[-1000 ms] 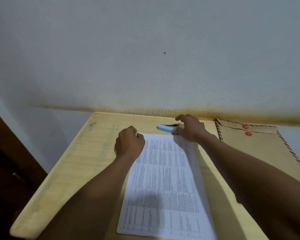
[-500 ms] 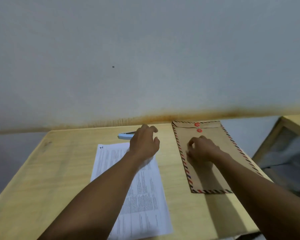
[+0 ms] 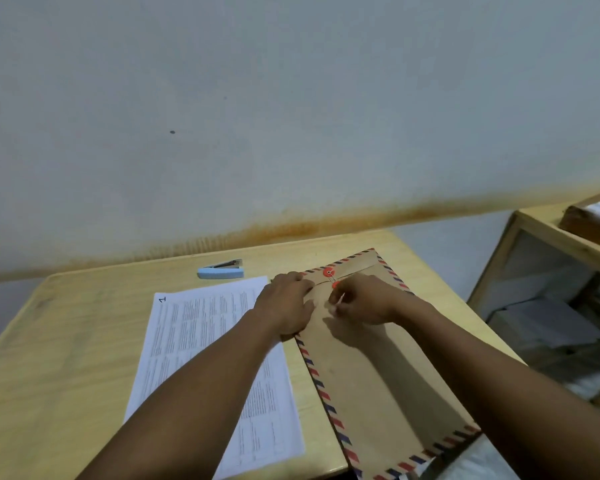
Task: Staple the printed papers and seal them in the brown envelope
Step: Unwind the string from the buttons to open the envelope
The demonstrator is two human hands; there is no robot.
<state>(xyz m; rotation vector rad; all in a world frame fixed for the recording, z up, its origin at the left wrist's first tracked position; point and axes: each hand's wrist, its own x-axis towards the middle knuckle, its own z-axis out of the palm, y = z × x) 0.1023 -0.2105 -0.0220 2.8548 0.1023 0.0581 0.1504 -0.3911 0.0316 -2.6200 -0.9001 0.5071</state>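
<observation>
On a pale wooden desk point(image 3: 66, 358) set against a grey wall with a rusty stain point(image 3: 291, 98), we are handling the tie of a brown paper envelope with a red-and-blue striped border point(image 3: 378, 375).

We are resting our left hand point(image 3: 286, 308) on the envelope's left edge near the flap, fingers fairly straight. Our right hand point(image 3: 364, 301) is pinching a thin pale string point(image 3: 338, 301) just below the red round fasteners point(image 3: 329, 271). The envelope is lying along the desk's right edge, its near end hanging past the front right corner. The white printed papers point(image 3: 201, 341) are lying flat mid-desk, just left of the envelope, under our left forearm. A small light-blue stapler point(image 3: 221, 270) is sitting near the far edge, beyond the papers.
</observation>
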